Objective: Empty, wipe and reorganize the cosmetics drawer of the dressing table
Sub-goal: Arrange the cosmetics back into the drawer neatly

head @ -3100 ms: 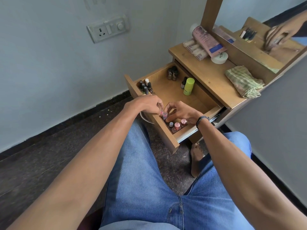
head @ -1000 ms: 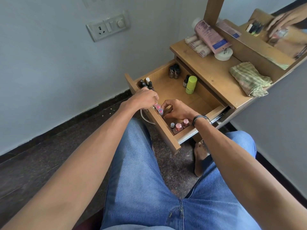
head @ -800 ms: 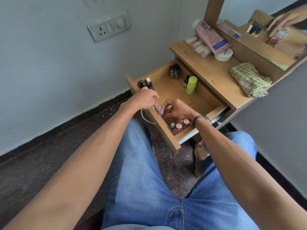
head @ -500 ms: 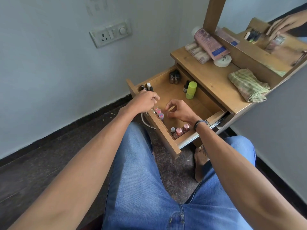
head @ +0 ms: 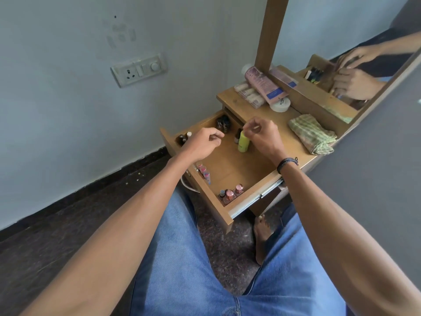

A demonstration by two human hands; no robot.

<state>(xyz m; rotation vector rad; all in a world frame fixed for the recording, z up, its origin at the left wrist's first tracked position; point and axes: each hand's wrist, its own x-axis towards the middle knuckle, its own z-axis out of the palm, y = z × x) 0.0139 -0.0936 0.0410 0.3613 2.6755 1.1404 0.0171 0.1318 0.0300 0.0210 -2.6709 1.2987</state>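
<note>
Currently drawer [head: 230, 165] pulled open under the bench [head: 282, 118] top — nail-polish bottles [head: 230, 193] at its near end, green bottle [head: 243, 142] upright farther back. Left hand [head: 202, 142] hovers above, fingers loosely curled, empty; right hand [head: 262, 135] fingertips pinched beside the green bottle's cap — cannot tell if gripping.

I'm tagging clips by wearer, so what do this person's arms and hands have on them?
Both arms are bare, with no sleeves in view. A dark braided wristband sits at the wrist of the right hand; the left hand and its wrist wear nothing visible. No gloves.
</note>
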